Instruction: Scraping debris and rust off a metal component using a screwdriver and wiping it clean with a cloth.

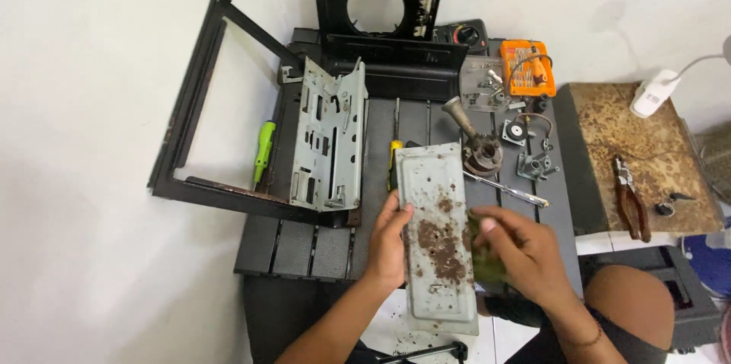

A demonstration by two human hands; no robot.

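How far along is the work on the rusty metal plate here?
Done: the appliance is dismantled, with frame and bracket laid out. In hand: left hand steadies the grey plate; right hand presses a green pad on it. Left: brown rust still covers its middle.

The grey metal plate [438, 238] looks matt with rough brown rust patches; the green pad [487, 257] looks like coarse fibre.

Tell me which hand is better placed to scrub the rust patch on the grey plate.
Right: the right hand holds a green pad beside the rust patch, while the left hand grips the grey plate at its edge.
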